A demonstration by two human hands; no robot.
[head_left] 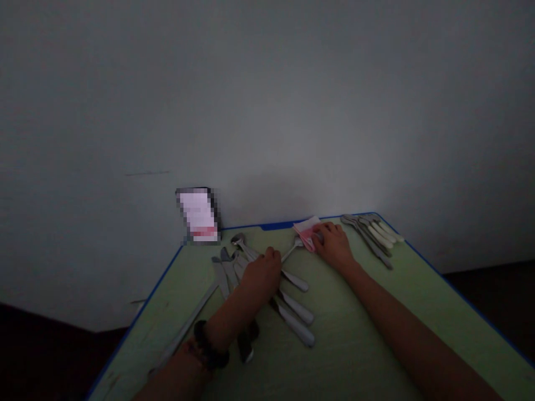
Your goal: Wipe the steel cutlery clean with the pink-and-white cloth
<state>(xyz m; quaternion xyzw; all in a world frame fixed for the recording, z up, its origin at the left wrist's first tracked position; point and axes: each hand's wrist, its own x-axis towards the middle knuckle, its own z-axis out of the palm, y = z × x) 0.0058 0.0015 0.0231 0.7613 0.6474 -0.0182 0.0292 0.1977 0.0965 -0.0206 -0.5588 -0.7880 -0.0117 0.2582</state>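
My left hand, with a dark beaded band at its wrist, is closed on the handle end of a metal spoon. The spoon's wider end reaches a folded pink and white cloth. My right hand has its fingers closed on that cloth, beside the spoon's head. Beneath and around my left hand lie several pieces of metal cutlery, among them a ladle-like spoon and wide handles pointing right. My left forearm hides part of this group.
On the right of the pale green table lies a bunch of cutlery, some with white handles. A lit phone leans on the wall at the back left. One long utensil lies near the left edge. Blue trim borders the table.
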